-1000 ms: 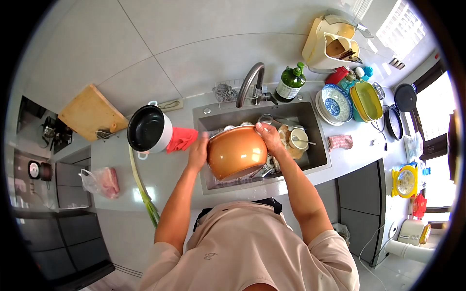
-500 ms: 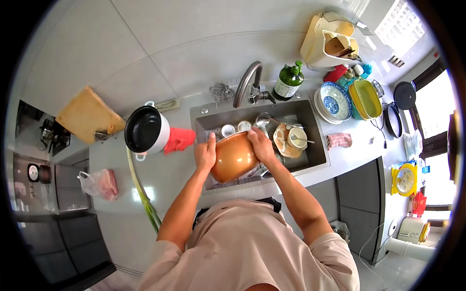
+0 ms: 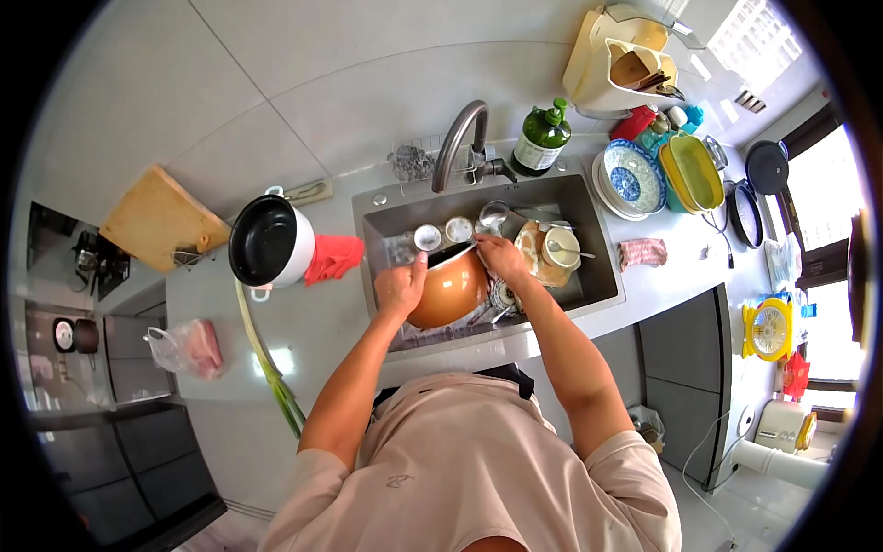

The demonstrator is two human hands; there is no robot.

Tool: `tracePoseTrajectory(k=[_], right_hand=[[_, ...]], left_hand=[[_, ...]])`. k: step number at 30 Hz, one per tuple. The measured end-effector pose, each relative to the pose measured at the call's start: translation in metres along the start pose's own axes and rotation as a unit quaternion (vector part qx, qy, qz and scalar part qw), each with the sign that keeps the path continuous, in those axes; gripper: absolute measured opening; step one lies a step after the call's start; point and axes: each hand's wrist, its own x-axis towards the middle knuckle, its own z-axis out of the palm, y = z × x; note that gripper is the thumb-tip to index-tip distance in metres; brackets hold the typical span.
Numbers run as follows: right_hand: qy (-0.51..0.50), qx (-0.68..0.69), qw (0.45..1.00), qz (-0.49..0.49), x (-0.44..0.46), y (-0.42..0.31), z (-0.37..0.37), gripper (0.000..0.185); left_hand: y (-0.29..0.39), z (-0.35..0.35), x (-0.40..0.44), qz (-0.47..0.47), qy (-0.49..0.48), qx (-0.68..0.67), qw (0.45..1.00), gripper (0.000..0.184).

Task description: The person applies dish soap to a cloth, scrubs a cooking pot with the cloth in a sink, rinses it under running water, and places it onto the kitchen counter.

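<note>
An orange-brown pot (image 3: 449,293) is tilted low in the sink (image 3: 589,290), its dark inside showing a little along the upper rim. My left hand (image 3: 402,287) grips its left rim, thumb on top. At the upper right rim my right hand (image 3: 501,258) is closed on the pot. Two small white cups (image 3: 427,237) sit above the pot in the sink. To its right lie a glass lid or bowl (image 3: 494,214), stained plates and a cream cup (image 3: 560,248) with a spoon. The faucet (image 3: 459,138) arches over the sink's back edge.
Left of the sink are a red cloth (image 3: 334,258), a black-lined white pot (image 3: 269,241), green onion (image 3: 267,359), bagged meat (image 3: 198,350) and a cutting board (image 3: 161,219). A green soap bottle (image 3: 542,138), stacked bowls (image 3: 633,179) and a pink cloth (image 3: 642,253) stand around its right.
Both hands have lowered the orange-brown pot into the sink and turned it so that its rim and dark inside show. The two small cups behind it have come into view.
</note>
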Motion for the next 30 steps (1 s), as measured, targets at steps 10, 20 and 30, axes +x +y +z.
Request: tracePoseTrajectory(k=[10, 20, 30], right_hand=[[0.098, -0.020, 0.991, 0.084, 0.008, 0.012, -0.008, 0.050], [-0.017, 0.292, 0.956, 0.014, 0.036, 0.052, -0.024, 0.060], [0.076, 0.127, 0.989, 0.011, 0.104, 0.002, -0.068, 0.096]], left_hand=[[0.014, 0.010, 0.007, 0.341, -0.048, 0.011, 0.939, 0.041], [-0.040, 0.052, 0.000, -0.236, 0.034, -0.076, 0.968, 0.053], [-0.007, 0.056, 0.032, -0.373, -0.071, -0.354, 0.855, 0.021]])
